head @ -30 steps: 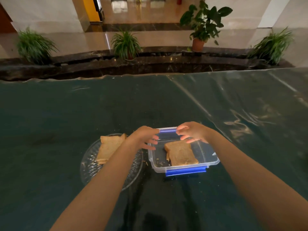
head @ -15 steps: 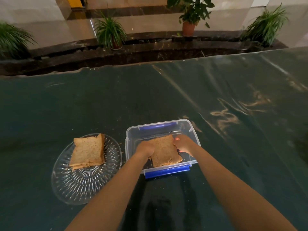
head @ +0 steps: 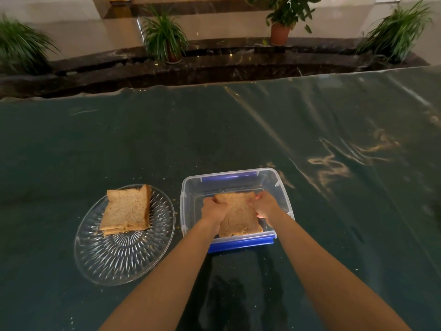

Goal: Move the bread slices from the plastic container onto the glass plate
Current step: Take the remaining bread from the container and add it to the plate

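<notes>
Some bread (head: 125, 210) already sits on the plate (head: 124, 259). Both hands, left (head: 213, 209) and right (head: 266, 204), have fingers closed on the bread slice (head: 239, 217) in the box (head: 229, 180).

It looks like a lobby or hall of a large building: a shiny polished stone floor (head: 214, 27), a dark marble ledge (head: 214, 68) with potted green plants (head: 164, 37), and a long table under clear plastic sheet (head: 238, 130).
</notes>
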Tool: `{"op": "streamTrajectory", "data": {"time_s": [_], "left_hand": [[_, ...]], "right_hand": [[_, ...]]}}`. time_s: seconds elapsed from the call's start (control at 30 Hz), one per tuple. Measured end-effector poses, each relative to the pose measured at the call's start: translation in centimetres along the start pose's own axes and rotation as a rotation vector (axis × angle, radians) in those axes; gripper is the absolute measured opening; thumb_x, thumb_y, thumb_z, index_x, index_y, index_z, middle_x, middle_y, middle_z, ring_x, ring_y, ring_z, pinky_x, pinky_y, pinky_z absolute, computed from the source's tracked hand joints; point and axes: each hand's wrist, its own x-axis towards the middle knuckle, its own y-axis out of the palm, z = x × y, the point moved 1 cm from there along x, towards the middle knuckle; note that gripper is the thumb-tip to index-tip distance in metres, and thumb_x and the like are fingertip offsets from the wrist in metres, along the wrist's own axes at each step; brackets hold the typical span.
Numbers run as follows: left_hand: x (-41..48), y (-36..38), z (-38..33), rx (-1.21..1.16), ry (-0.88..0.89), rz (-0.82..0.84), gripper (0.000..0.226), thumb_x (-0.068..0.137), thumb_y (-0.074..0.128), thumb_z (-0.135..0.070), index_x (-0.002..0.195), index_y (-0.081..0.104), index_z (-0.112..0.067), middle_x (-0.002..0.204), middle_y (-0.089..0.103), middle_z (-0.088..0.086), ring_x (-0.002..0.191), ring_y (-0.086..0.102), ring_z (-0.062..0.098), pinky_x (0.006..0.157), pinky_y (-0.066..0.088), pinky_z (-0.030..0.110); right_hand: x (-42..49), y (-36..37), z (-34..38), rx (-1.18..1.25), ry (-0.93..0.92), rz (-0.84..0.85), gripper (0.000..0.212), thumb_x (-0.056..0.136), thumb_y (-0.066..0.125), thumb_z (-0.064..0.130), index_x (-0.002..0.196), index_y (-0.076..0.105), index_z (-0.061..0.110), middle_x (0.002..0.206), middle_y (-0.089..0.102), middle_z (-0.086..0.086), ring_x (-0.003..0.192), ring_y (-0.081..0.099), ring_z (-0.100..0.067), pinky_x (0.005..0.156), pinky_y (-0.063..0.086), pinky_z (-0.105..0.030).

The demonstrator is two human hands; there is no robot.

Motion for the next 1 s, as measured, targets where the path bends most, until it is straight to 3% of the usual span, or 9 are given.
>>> {"op": "streamTrajectory", "data": {"time_s": [0.13, 0.23, 0.37, 0.5, 0.6, 0.87, 1.0], "left_hand": [[-0.6, -0.3, -0.1, -0.072, 0.060, -0.016, 0.033, 0.094, 0.046, -0.033, 0.123, 0.049, -0.018, 0.113, 0.058, 0.007, 0.098, 0.055, 0.023, 0.094, 0.048, 0.045], [-1.1, -1.0, -0.9, -0.174, 0.116, -0.008, 0.033, 0.093, 0.046, -0.030, 0.125, 0.047, -0.021, 0.108, 0.055, 0.001, 0.099, 0.057, 0.023, 0.088, 0.053, 0.043], [-1.7, -2.3, -2.8, -0.196, 0.231, -0.084, 0.040, 0.094, 0.048, -0.030, 0.132, 0.046, -0.017, 0.127, 0.056, 0.006, 0.111, 0.056, 0.024, 0.093, 0.049, 0.038], [-2.7, -4.3, -4.1, -0.247, 0.315, -0.108, 0.041, 0.092, 0.052, -0.031, 0.130, 0.047, -0.017, 0.125, 0.056, 0.004, 0.095, 0.051, 0.015, 0.077, 0.043, 0.027], [-3.5, -6.4, -4.6, -0.302, 0.344, -0.133, 0.043, 0.090, 0.055, -0.027, 0.131, 0.045, -0.017, 0.127, 0.054, 0.004, 0.092, 0.047, 0.012, 0.079, 0.043, 0.025], [-3.3, -16.3, -2.1, -0.416, 0.275, -0.161, 0.044, 0.087, 0.052, -0.016, 0.131, 0.048, -0.015, 0.124, 0.056, 0.003, 0.106, 0.053, 0.020, 0.098, 0.047, 0.043], [-1.8, -21.0, 0.6, -0.399, 0.240, -0.241, 0.032, 0.086, 0.050, -0.013, 0.117, 0.058, -0.015, 0.103, 0.064, -0.001, 0.089, 0.059, 0.018, 0.078, 0.054, 0.036]], "right_hand": [[-0.3, -0.6, -0.1, 0.112, -0.047, -0.001, 0.033, 0.089, 0.057, 0.019, 0.115, 0.055, -0.001, 0.121, 0.060, -0.023, 0.111, 0.058, -0.041, 0.095, 0.049, -0.047], [-1.0, -1.0, 0.9, 0.164, -0.104, -0.030, 0.036, 0.088, 0.059, 0.023, 0.118, 0.055, 0.004, 0.119, 0.062, -0.018, 0.108, 0.060, -0.036, 0.090, 0.050, -0.042], [-2.4, -1.2, 3.6, 0.255, -0.185, -0.091, 0.034, 0.088, 0.061, 0.024, 0.116, 0.058, 0.005, 0.117, 0.063, -0.017, 0.110, 0.059, -0.033, 0.096, 0.050, -0.044], [-4.4, -1.2, 5.9, 0.244, -0.256, -0.152, 0.041, 0.085, 0.064, 0.022, 0.120, 0.054, 0.004, 0.121, 0.061, -0.014, 0.111, 0.059, -0.031, 0.099, 0.049, -0.046], [-5.9, -0.2, 7.8, 0.237, -0.323, -0.169, 0.040, 0.084, 0.065, 0.020, 0.118, 0.055, 0.003, 0.120, 0.061, -0.014, 0.110, 0.059, -0.030, 0.098, 0.049, -0.047], [-9.1, 8.6, 11.9, 0.177, -0.384, -0.097, 0.031, 0.080, 0.068, 0.022, 0.104, 0.057, 0.007, 0.110, 0.063, -0.010, 0.103, 0.061, -0.027, 0.093, 0.052, -0.047], [-9.6, 14.6, 12.3, 0.119, -0.368, -0.041, 0.022, 0.079, 0.067, 0.020, 0.095, 0.054, 0.013, 0.105, 0.063, -0.013, 0.102, 0.061, -0.030, 0.092, 0.051, -0.047]]}}
